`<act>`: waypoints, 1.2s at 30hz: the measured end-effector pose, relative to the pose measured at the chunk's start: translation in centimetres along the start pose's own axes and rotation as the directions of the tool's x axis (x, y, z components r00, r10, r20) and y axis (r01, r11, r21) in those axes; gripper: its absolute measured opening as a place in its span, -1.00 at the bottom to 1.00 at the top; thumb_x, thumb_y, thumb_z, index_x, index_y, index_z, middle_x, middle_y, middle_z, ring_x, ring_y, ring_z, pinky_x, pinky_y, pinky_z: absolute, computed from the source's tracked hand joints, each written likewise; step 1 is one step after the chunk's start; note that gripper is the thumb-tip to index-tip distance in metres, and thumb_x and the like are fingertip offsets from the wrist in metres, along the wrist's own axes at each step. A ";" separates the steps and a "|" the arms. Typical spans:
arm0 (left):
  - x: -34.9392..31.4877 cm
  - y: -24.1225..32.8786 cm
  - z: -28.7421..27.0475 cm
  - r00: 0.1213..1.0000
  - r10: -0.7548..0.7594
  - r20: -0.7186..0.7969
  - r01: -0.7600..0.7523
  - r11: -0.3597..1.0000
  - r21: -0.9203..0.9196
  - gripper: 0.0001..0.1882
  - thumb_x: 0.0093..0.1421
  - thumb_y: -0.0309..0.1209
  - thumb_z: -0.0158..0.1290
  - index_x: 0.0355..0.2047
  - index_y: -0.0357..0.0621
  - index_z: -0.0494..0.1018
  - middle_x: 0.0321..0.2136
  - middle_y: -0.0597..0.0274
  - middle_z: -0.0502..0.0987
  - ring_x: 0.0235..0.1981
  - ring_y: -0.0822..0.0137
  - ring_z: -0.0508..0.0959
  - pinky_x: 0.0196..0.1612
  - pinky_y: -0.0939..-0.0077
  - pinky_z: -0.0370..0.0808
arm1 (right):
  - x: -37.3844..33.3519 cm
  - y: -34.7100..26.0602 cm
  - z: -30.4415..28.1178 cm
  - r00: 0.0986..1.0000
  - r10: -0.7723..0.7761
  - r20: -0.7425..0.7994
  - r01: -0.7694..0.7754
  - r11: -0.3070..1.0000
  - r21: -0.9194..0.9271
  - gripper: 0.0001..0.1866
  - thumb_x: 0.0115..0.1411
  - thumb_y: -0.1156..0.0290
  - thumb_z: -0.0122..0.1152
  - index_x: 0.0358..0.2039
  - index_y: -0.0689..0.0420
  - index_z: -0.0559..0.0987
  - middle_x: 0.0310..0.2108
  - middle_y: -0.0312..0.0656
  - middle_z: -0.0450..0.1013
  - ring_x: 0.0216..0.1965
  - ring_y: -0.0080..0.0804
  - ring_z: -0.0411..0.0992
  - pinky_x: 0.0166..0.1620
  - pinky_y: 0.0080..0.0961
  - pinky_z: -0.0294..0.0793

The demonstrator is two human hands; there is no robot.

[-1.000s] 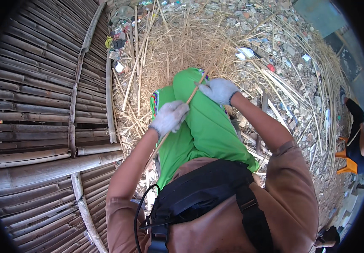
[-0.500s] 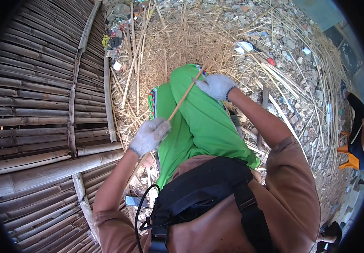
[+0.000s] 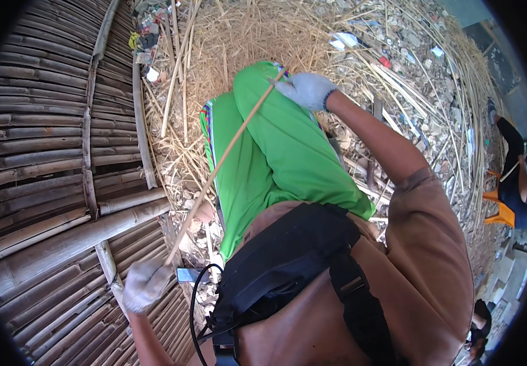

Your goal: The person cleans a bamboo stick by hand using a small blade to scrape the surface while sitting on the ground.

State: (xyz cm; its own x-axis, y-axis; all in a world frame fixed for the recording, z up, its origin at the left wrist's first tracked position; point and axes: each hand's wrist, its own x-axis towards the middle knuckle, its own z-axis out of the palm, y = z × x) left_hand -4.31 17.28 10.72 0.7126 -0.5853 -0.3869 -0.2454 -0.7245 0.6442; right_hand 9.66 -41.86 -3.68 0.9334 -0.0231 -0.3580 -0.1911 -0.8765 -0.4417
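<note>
A long, thin bamboo strip (image 3: pixel 230 149) slants across my green-trousered legs (image 3: pixel 294 146). My left hand (image 3: pixel 147 283), in a whitish work glove, is closed round its lower end, low on the left beside the bamboo slats. Up at my right knee, my right hand (image 3: pixel 307 91), gloved alike, pinches the strip near its upper end. A small dark tip (image 3: pixel 272 80) shows at those fingertips; I cannot tell what it belongs to.
A bamboo slat structure (image 3: pixel 38 128) fills the left side. Straw-like shavings (image 3: pixel 251 30) and split strips (image 3: pixel 397 91) litter the rubble ground. A phone (image 3: pixel 190 275) lies near my left hip. On the far right, another person (image 3: pixel 513 165) is by an orange chair (image 3: pixel 498 210).
My left hand has moved down and left, away from my right hand, so a longer stretch of the strip shows between them. My right hand stays by the knee.
</note>
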 end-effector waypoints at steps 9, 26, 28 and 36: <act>0.6 0.2 0.7 0.876 -0.479 0.058 0.447 0.760 -0.472 -0.64 0.44 -0.17 0.21 -0.31 -0.27 0.64 -0.64 0.37 0.49 -0.73 0.58 0.40 -0.74 0.59 0.25 | -0.5 2.6 -1.5 0.939 0.248 -0.240 -0.184 0.948 0.259 -0.06 0.49 -0.45 -0.30 -0.12 0.18 0.78 -0.12 0.23 0.70 -0.04 0.26 0.67 0.11 0.08 0.61; 36.7 11.5 5.6 0.933 0.358 -0.042 -0.323 0.883 0.341 -0.56 0.51 -0.11 0.01 -0.21 -0.29 0.60 -0.39 -0.38 0.59 -0.25 -0.38 0.64 -0.13 -0.16 0.59 | -1.0 -0.4 0.1 0.999 0.027 -0.041 -0.027 1.000 0.017 -0.12 0.51 -0.38 -0.23 -0.14 0.21 0.79 -0.16 0.24 0.70 -0.09 0.22 0.70 0.06 0.08 0.65; 36.0 11.4 5.5 0.941 0.337 -0.039 -0.304 0.888 0.345 -0.57 0.51 -0.11 0.01 -0.21 -0.29 0.59 -0.41 -0.36 0.59 -0.28 -0.37 0.64 -0.15 -0.15 0.59 | -1.2 -0.3 0.0 0.999 0.041 -0.019 -0.040 0.999 0.016 -0.11 0.51 -0.38 -0.24 -0.12 0.23 0.78 -0.14 0.25 0.70 -0.08 0.21 0.70 0.07 0.08 0.65; 27.7 9.5 4.0 0.972 0.226 -0.059 -0.201 0.938 0.281 -0.65 0.54 -0.22 0.02 -0.24 -0.30 0.55 -0.55 -0.25 0.50 -0.50 -0.23 0.59 -0.36 -0.02 0.52 | -0.7 -0.2 0.0 0.999 0.052 0.001 -0.052 0.999 0.018 -0.06 0.50 -0.41 -0.27 -0.08 0.28 0.76 -0.12 0.27 0.70 -0.05 0.22 0.70 0.10 0.08 0.65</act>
State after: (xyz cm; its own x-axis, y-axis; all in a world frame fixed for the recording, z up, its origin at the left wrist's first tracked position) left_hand 10.47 -7.25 3.51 0.6763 -0.7113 -0.1916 -0.5584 -0.6647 0.4964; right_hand 9.05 -41.69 -3.37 0.9221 -0.0681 -0.3809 -0.2445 -0.8656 -0.4370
